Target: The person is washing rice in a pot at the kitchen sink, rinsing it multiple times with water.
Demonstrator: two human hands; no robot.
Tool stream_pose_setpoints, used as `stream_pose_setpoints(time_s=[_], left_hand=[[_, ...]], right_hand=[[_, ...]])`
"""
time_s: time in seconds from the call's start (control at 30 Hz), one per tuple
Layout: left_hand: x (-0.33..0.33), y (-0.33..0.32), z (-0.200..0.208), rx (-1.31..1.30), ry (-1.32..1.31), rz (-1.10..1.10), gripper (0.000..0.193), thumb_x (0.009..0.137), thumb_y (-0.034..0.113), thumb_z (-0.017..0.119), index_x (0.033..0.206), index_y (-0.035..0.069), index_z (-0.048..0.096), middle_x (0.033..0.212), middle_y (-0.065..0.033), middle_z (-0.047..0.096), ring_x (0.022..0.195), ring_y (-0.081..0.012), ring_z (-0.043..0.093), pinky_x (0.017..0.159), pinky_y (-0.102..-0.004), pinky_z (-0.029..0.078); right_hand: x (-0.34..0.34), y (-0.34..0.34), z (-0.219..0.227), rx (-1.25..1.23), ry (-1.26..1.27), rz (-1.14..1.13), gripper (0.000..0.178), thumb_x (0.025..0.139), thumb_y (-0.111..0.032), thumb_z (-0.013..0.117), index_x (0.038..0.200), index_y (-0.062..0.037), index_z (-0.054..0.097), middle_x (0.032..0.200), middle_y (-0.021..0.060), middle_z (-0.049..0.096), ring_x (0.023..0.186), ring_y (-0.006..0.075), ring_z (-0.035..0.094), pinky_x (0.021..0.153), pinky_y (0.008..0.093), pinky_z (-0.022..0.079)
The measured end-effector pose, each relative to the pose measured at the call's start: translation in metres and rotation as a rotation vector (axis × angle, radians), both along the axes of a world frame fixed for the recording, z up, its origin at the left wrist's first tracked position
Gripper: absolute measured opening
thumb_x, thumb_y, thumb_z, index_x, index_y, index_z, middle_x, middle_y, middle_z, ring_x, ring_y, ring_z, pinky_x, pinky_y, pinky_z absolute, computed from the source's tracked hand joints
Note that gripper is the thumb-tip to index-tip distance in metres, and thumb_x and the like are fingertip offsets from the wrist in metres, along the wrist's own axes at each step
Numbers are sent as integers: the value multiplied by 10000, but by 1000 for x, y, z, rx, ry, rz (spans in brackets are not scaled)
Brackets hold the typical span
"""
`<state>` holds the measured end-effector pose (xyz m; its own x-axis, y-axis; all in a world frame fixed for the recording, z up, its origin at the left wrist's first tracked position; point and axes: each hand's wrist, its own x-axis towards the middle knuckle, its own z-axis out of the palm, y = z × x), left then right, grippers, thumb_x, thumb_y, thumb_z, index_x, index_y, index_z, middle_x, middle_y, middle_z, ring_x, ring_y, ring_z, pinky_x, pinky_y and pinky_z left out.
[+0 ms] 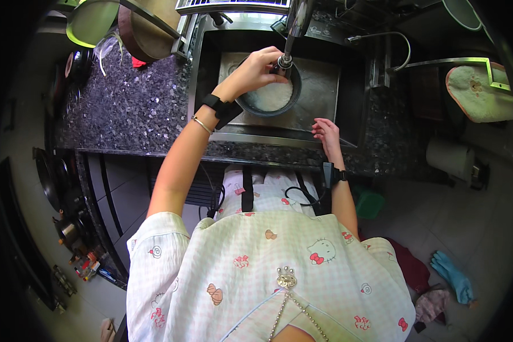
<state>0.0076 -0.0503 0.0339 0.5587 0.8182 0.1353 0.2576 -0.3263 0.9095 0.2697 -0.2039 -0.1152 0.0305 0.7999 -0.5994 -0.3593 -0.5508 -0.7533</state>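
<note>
We see sink basin [325,85] half filled by dark pot [268,98] at left; bare metal floor at right open to us. Faucet spout [293,25] hangs over pot, blocking straight descent. Granite counter [137,108] at left open; cutting boards [148,25] crowd far corner.

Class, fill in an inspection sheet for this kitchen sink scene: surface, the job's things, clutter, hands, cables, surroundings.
Surface: dark speckled stone counter around a steel sink.
Job's things: round dark pot with white contents in the sink, under the metal tap.
Clutter: round wooden board, green-rimmed bowl.
Hands: left hand at the tap spout and pot rim; right hand rests open on the sink's front edge.
Cables: black cable at the waist.
Surroundings: blue rubber glove on the tiled floor.
</note>
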Motion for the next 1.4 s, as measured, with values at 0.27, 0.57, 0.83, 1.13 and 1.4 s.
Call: stream_pose_setpoints(time_s=[0.27, 0.57, 0.83, 1.13, 1.4], left_hand=[[-6, 4, 6, 58, 106, -71, 347, 667, 12, 717, 977, -9, 561, 948, -45, 503, 856, -155, 533, 776, -286, 486], [-18, 2, 16, 137, 178, -69, 303, 653, 28, 724, 905, -18, 563, 905, -51, 513, 796, -139, 538, 718, -270, 474], [1, -11, 7, 28, 58, -55, 323, 670, 3, 717, 963, 6, 580, 925, -41, 518, 838, -139, 566, 753, -277, 510], [26, 17, -11, 75, -12, 76, 393, 671, -5, 722, 1039, 29, 587, 1054, -53, 535, 965, -165, 561, 822, -305, 514], [1, 15, -5, 48, 74, 29, 407, 668, 26, 727, 1053, 48, 596, 1055, -39, 540, 992, -173, 556, 854, -331, 500]], right_hand=[[2, 1, 4, -35, -2, 41, 172, 855, -159, 566, 959, -26, 595, 754, 58, 609, 617, 113, 574, 514, 205, 443], [3, 2, 3, -44, 16, 47, 166, 859, -138, 543, 960, -16, 590, 767, 63, 611, 624, 116, 573, 530, 210, 447], [3, 2, 3, -38, 33, 34, 165, 859, -137, 542, 957, -14, 590, 764, 66, 610, 625, 120, 572, 532, 213, 447], [9, -2, -5, -23, 94, -35, 166, 865, -98, 491, 945, 12, 587, 734, 89, 600, 609, 145, 569, 554, 235, 459], [17, -3, -17, 1, 122, -26, 193, 804, 6, 426, 895, 56, 589, 702, 112, 596, 607, 161, 574, 577, 259, 482]])
